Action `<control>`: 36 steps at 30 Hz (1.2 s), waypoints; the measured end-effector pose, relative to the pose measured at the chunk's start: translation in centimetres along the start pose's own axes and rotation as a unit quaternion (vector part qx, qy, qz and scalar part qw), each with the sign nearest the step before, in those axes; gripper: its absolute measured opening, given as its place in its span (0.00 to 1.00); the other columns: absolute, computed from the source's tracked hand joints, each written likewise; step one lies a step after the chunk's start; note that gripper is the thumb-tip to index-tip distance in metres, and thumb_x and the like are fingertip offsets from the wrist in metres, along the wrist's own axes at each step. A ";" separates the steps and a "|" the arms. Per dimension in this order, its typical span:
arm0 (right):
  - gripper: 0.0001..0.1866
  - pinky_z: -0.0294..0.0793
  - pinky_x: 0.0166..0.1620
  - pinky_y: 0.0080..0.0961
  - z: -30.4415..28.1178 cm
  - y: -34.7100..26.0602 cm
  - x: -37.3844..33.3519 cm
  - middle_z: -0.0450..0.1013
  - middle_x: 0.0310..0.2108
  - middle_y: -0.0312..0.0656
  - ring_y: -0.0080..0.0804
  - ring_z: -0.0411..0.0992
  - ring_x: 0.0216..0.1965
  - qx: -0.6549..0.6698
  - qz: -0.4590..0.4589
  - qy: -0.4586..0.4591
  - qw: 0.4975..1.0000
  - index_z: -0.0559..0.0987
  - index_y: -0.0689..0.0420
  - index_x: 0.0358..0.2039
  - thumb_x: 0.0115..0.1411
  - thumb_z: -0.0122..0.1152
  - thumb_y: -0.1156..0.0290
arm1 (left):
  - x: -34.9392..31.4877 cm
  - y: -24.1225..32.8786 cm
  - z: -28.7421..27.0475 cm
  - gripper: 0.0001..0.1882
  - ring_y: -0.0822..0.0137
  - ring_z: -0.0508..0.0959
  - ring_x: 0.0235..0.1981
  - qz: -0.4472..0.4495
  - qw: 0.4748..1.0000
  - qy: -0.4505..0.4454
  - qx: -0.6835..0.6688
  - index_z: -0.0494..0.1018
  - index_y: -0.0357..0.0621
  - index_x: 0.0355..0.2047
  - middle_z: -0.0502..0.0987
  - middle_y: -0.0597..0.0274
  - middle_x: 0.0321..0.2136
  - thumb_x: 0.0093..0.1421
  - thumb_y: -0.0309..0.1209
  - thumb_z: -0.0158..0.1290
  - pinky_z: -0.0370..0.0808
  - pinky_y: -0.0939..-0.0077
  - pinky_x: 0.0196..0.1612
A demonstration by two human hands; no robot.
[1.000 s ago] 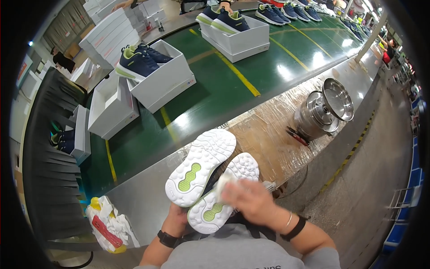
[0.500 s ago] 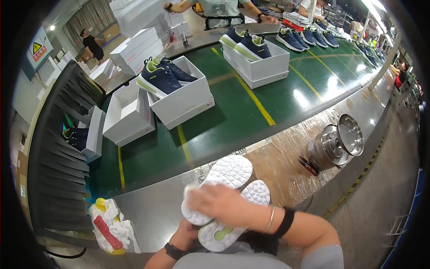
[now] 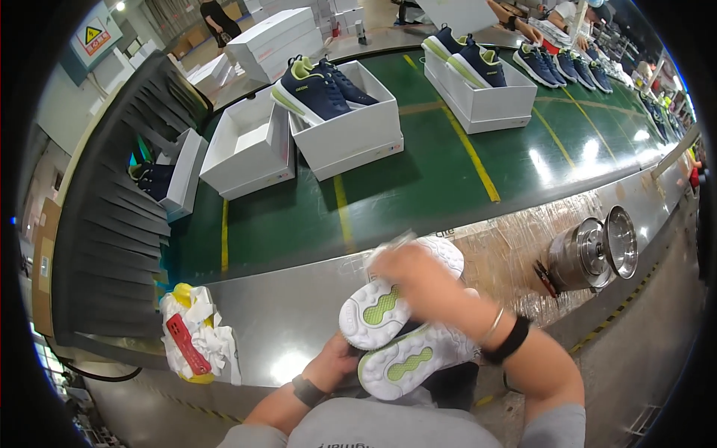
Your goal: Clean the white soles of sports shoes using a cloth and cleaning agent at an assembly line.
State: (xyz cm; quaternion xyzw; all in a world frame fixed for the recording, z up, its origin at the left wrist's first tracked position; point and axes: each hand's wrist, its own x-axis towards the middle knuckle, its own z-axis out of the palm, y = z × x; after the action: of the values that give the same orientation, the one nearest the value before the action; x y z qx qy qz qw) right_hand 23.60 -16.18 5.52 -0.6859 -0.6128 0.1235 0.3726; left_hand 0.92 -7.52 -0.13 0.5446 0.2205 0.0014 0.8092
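Two sneakers lie sole-up in front of me at the table's near edge. The upper sneaker (image 3: 360,322) and the lower sneaker (image 3: 388,373) both show white treads with a green patch. My left hand (image 3: 337,361) grips the pair at the heel end, its fingers partly hidden behind them. Over the upper sole my right hand (image 3: 418,278) is smeared by motion, closed round a crumpled white cloth (image 3: 396,242). The forefoot of that sole shows just beyond the hand.
Open white boxes stand on the green conveyor belt (image 3: 291,239); a filled shoebox (image 3: 347,142) and another (image 3: 493,108) hold navy sneakers. A metal pump pot (image 3: 575,257), red-handled pliers (image 3: 545,279) and a pile of white rags (image 3: 216,328) with a red tool flank me. A co-worker stands across.
My right hand has moved from the near end of the upper sole toward its middle and far part, baring a green patch. The view has shifted, and the co-worker now handles a white box part.
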 end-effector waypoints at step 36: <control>0.16 0.67 0.48 0.26 2.9 -0.8 -5.6 0.74 0.42 0.46 0.32 0.71 0.45 0.018 0.200 0.174 0.964 0.73 0.64 0.50 0.62 0.47 0.77 | 4.9 43.9 -23.9 0.26 0.61 0.76 0.38 -0.070 0.196 0.220 0.953 0.81 0.50 0.29 0.78 0.60 0.29 0.35 0.55 0.64 0.43 0.49 0.62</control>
State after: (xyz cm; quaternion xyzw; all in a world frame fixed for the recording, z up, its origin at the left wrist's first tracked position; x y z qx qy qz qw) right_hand 19.91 -20.38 2.41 -0.7983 -0.3870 0.0854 0.4535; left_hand 7.19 32.62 29.47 0.8622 0.2604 -0.1469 -0.4090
